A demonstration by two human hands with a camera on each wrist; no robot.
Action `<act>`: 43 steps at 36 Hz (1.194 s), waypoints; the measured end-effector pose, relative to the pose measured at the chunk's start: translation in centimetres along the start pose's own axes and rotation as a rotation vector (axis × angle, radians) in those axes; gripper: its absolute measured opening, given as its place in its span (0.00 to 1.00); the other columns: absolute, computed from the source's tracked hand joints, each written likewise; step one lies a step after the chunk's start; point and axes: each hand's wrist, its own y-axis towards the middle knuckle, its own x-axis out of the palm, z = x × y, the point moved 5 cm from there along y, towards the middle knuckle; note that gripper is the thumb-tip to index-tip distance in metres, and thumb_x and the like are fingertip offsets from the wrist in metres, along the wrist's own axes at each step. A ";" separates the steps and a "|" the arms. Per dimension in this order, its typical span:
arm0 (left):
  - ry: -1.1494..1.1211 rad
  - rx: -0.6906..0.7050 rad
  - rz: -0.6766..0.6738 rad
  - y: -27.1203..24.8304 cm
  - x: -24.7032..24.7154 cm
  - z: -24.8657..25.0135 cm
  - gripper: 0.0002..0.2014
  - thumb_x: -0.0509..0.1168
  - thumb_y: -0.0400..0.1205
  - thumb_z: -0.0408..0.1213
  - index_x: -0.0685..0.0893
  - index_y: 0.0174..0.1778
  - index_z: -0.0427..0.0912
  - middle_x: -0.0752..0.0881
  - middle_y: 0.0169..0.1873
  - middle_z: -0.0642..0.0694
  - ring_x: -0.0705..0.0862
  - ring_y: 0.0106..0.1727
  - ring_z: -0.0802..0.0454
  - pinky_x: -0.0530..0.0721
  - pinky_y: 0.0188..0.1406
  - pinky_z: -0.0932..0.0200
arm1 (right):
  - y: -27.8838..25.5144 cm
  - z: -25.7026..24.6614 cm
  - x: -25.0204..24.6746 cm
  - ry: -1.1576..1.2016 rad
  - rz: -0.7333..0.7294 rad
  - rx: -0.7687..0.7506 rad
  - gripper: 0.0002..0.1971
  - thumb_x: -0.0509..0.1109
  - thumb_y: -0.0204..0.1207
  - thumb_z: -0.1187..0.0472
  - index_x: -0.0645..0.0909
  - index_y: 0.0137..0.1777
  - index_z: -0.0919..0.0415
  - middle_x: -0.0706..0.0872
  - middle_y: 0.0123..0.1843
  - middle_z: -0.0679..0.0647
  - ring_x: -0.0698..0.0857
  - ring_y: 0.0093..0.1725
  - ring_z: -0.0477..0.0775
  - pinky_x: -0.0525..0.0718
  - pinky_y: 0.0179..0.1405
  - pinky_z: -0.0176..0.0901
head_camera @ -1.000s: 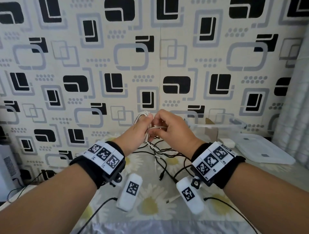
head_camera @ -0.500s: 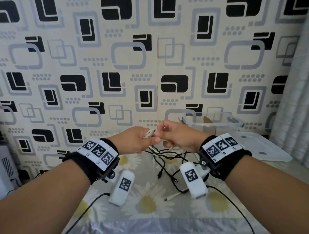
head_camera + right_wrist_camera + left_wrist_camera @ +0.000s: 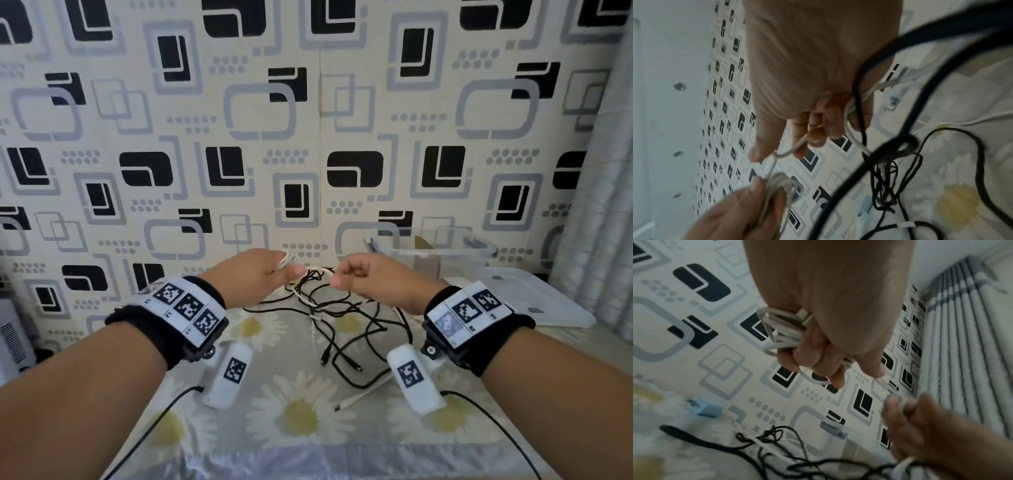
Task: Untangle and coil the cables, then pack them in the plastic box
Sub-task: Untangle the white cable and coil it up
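Observation:
My left hand (image 3: 255, 275) grips a small coil of white cable (image 3: 777, 331) in its curled fingers, with a metal plug showing at the top. My right hand (image 3: 363, 279) pinches the free strand of that white cable (image 3: 797, 146) a short way to the right. The strand runs taut between both hands. Below them a tangle of black cables (image 3: 346, 329) lies on the daisy-print cloth, and one black cable (image 3: 859, 113) loops over my right fingers. The clear plastic box (image 3: 442, 253) stands open at the back right.
The box's flat lid (image 3: 534, 301) lies to the right of it. A light blue charger plug (image 3: 705, 407) rests by the wall. A white cable end (image 3: 363, 394) lies near the front. The patterned wall is close behind, a curtain (image 3: 596, 205) at the right.
My hands have dropped lower and moved apart, drawing the white strand out between them. The coil stays in my left hand.

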 end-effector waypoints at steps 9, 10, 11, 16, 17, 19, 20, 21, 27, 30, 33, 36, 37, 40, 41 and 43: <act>-0.350 -0.084 -0.073 -0.5 1.8 0.8 0.25 0.52 0.86 0.58 0.77 0.34 0.41 0.72 0.16 0.56 0.69 0.19 0.60 0.73 0.29 0.67 | 0.8 -0.9 -2.2 -0.033 0.247 -0.182 0.08 0.72 0.78 0.54 0.86 0.40 0.55 0.76 0.30 0.49 0.70 0.30 0.42 0.71 0.34 0.32; -0.438 -0.093 -0.108 -0.6 1.9 1.1 0.25 0.52 0.86 0.58 0.76 0.36 0.40 0.70 0.16 0.56 0.66 0.18 0.59 0.71 0.26 0.69 | 0.7 -0.8 -2.2 -0.020 0.244 -0.178 0.08 0.72 0.78 0.54 0.85 0.39 0.54 0.75 0.29 0.47 0.70 0.29 0.41 0.71 0.32 0.31; -0.522 -0.105 -0.147 -0.7 2.1 1.3 0.25 0.52 0.86 0.58 0.77 0.38 0.38 0.68 0.19 0.55 0.64 0.19 0.58 0.69 0.25 0.69 | 0.7 -0.7 -2.2 -0.006 0.242 -0.173 0.08 0.72 0.78 0.54 0.85 0.39 0.54 0.73 0.27 0.45 0.68 0.27 0.41 0.70 0.31 0.30; -0.847 -0.024 -0.262 -1.0 2.6 2.5 0.27 0.50 0.86 0.59 0.73 0.30 0.43 0.62 0.17 0.49 0.58 0.21 0.51 0.71 0.32 0.58 | 0.3 -0.3 -1.4 0.086 0.189 -0.163 0.11 0.68 0.82 0.57 0.83 0.38 0.57 0.78 0.27 0.49 0.74 0.27 0.46 0.76 0.32 0.34; -0.910 -0.019 -0.269 -0.9 2.6 2.5 0.27 0.50 0.86 0.60 0.72 0.28 0.44 0.61 0.16 0.48 0.57 0.19 0.52 0.73 0.32 0.57 | 0.2 -0.3 -1.3 0.105 0.192 -0.161 0.12 0.66 0.83 0.58 0.83 0.38 0.56 0.80 0.29 0.50 0.77 0.29 0.46 0.79 0.34 0.36; -1.011 -0.036 -0.264 -0.7 2.5 2.5 0.28 0.47 0.85 0.58 0.71 0.25 0.44 0.60 0.15 0.49 0.57 0.17 0.53 0.75 0.31 0.56 | 0.1 -0.2 -1.4 0.113 0.224 -0.155 0.13 0.61 0.86 0.59 0.83 0.41 0.55 0.83 0.35 0.49 0.80 0.34 0.43 0.81 0.38 0.33; -1.062 -0.049 -0.259 -0.6 2.5 2.5 0.28 0.46 0.86 0.57 0.71 0.25 0.44 0.60 0.14 0.50 0.57 0.16 0.53 0.76 0.31 0.57 | 0.1 -0.2 -1.5 0.112 0.252 -0.162 0.13 0.59 0.87 0.60 0.83 0.44 0.55 0.84 0.37 0.49 0.81 0.36 0.41 0.79 0.38 0.29; -1.110 -0.067 -0.248 -0.5 2.5 2.3 0.28 0.46 0.87 0.56 0.71 0.24 0.44 0.60 0.14 0.50 0.57 0.15 0.54 0.77 0.31 0.57 | 0.1 -0.2 -1.7 0.119 0.286 -0.174 0.13 0.58 0.87 0.61 0.83 0.45 0.55 0.85 0.39 0.49 0.82 0.37 0.40 0.79 0.39 0.27; -1.400 -0.165 -0.167 0.0 2.6 1.0 0.28 0.49 0.87 0.56 0.71 0.23 0.44 0.60 0.13 0.52 0.57 0.13 0.56 0.78 0.27 0.57 | -0.2 -0.7 -2.5 0.233 0.339 -0.193 0.13 0.56 0.86 0.70 0.80 0.47 0.59 0.83 0.37 0.52 0.81 0.37 0.43 0.80 0.41 0.32; -1.549 -0.195 -0.138 0.3 2.4 1.1 0.30 0.48 0.86 0.57 0.72 0.21 0.45 0.60 0.12 0.53 0.58 0.11 0.58 0.78 0.26 0.59 | -0.5 -0.8 -2.4 0.204 0.334 -0.203 0.10 0.58 0.85 0.70 0.79 0.49 0.59 0.82 0.39 0.52 0.80 0.39 0.43 0.80 0.45 0.33; -1.578 -0.212 -0.078 0.6 2.3 0.8 0.30 0.48 0.87 0.57 0.72 0.21 0.45 0.61 0.12 0.53 0.58 0.11 0.57 0.77 0.26 0.60 | -1.3 -0.8 -2.8 -0.047 0.485 -0.221 0.02 0.67 0.82 0.61 0.79 0.47 0.57 0.80 0.41 0.55 0.77 0.40 0.48 0.77 0.43 0.34; -1.544 -0.227 -0.028 0.8 2.2 0.5 0.30 0.48 0.88 0.57 0.72 0.23 0.44 0.61 0.13 0.52 0.58 0.12 0.56 0.76 0.27 0.58 | -2.5 -1.1 -3.2 -0.203 0.660 -0.273 0.16 0.70 0.79 0.51 0.75 0.36 0.60 0.73 0.29 0.48 0.70 0.30 0.46 0.72 0.33 0.37; -1.538 -0.237 -0.010 0.8 2.2 0.5 0.29 0.48 0.88 0.57 0.71 0.24 0.44 0.61 0.14 0.52 0.58 0.12 0.56 0.76 0.28 0.58 | -2.6 -1.1 -3.1 -0.212 0.669 -0.264 0.20 0.69 0.79 0.48 0.73 0.32 0.61 0.71 0.26 0.46 0.69 0.28 0.45 0.71 0.32 0.39; -1.535 -0.267 0.046 0.9 2.0 0.5 0.29 0.48 0.88 0.57 0.70 0.25 0.44 0.61 0.14 0.52 0.58 0.12 0.56 0.75 0.29 0.58 | -2.8 -0.9 -2.7 -0.207 0.630 -0.223 0.27 0.66 0.79 0.44 0.67 0.25 0.60 0.66 0.21 0.48 0.66 0.23 0.47 0.69 0.28 0.43; -1.537 -0.271 0.068 0.9 1.9 0.6 0.28 0.48 0.88 0.57 0.70 0.26 0.44 0.61 0.14 0.52 0.58 0.12 0.56 0.75 0.29 0.58 | -2.9 -0.9 -2.5 -0.232 0.621 -0.210 0.28 0.65 0.79 0.42 0.67 0.24 0.61 0.66 0.21 0.48 0.66 0.23 0.47 0.68 0.27 0.43; -1.538 -0.274 0.113 0.8 1.7 0.6 0.28 0.49 0.88 0.57 0.70 0.27 0.44 0.61 0.14 0.52 0.58 0.13 0.55 0.76 0.30 0.58 | -3.3 -1.2 -2.2 -0.351 0.618 -0.175 0.29 0.63 0.79 0.40 0.67 0.23 0.59 0.67 0.20 0.48 0.67 0.22 0.49 0.69 0.26 0.43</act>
